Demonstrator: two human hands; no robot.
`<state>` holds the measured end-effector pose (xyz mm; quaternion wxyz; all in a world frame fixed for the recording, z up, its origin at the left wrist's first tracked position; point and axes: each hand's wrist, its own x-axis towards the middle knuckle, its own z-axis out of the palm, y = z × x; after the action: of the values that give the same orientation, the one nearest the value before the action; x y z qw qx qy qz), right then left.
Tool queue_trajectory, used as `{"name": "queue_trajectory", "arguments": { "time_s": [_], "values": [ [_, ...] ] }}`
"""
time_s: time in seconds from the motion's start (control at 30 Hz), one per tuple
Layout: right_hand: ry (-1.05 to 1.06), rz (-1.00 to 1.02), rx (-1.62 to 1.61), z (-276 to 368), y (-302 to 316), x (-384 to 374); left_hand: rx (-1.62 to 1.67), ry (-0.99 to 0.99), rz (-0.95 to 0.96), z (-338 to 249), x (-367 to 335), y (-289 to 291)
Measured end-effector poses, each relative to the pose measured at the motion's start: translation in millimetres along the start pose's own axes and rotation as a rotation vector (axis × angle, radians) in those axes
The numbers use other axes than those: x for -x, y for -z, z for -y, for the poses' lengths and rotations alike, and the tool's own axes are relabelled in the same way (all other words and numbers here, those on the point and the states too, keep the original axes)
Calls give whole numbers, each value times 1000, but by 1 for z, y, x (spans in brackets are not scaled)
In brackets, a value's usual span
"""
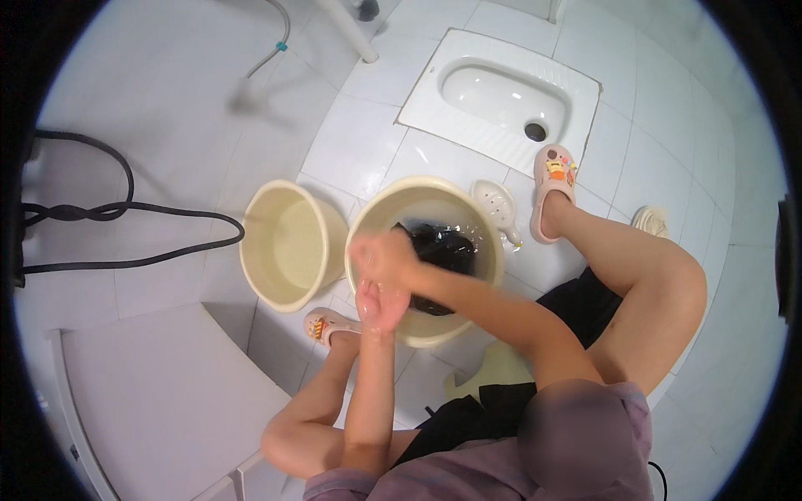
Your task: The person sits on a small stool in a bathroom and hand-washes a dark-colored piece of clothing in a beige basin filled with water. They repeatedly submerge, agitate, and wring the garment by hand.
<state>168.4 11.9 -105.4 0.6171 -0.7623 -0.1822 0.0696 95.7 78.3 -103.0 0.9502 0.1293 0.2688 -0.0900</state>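
White ceramic squat toilet (pixel 501 93) up top, well clear of the work. Main station: wide round cream plastic basin (pixel 422 190) with water, between the feet. Deep cream plastic bucket (pixel 336 242) just left of it, nothing touching it from above. Task item: bunched black wet cloth (pixel 451 255), lying in the basin water, no hand on it. Bare wet left hand (pixel 383 307) and bare right hand (pixel 384 255) are together over the basin's left side; right is motion-blurred, can't tell if anything's pinched between. Step reads as hand-rubbing mid-wash. Next move on the cloth calls for parting hands, reaching right and down, firm grip on slippery fabric.
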Motion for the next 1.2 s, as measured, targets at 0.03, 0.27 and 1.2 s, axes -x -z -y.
{"name": "queue_trajectory", "arguments": {
  "time_s": [0.03,0.27,1.2],
  "values": [
    [82,-149,102,-14,5,-14,6,-6,-13,4,-3,-3],
    [-61,-24,237,-11,7,-16,-6,22,239,-2,-11,21],
    [191,-35,-13,8,1,16,-223,-185,675,-11,-32,51]
  ]
}}
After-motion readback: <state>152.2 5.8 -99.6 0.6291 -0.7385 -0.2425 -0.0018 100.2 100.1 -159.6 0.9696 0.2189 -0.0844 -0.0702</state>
